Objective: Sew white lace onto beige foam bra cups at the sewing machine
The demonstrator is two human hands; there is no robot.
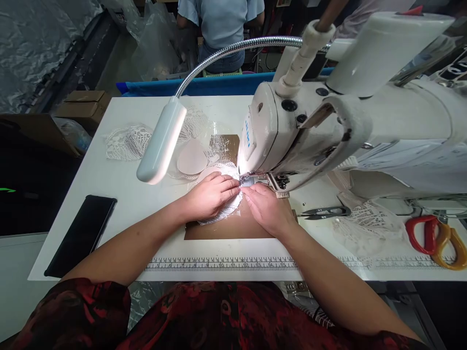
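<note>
A white lace piece (231,208), rounded like a bra cup, lies under the needle end of a white sewing machine (270,126). Across its upper side rests my left hand (211,193), fingers curved together and gripping the fabric, tips close to the presser foot; its thumb is hidden. My right hand (265,206) pinches the lace edge just right of the needle, thumb and forefinger together. Both hands nearly meet there. Beneath the lace is a brown plate (219,232). A smooth pale cup pad (191,157) sits beyond my left hand.
Lace pieces (129,142) lie at the back left, below a bent lamp (162,141). A black phone (80,236) is at left. To the right are thread snips (326,212), more lace (368,223) and scissors (436,240). A ruler strip (222,265) runs along the front. Another person (222,29) sits beyond.
</note>
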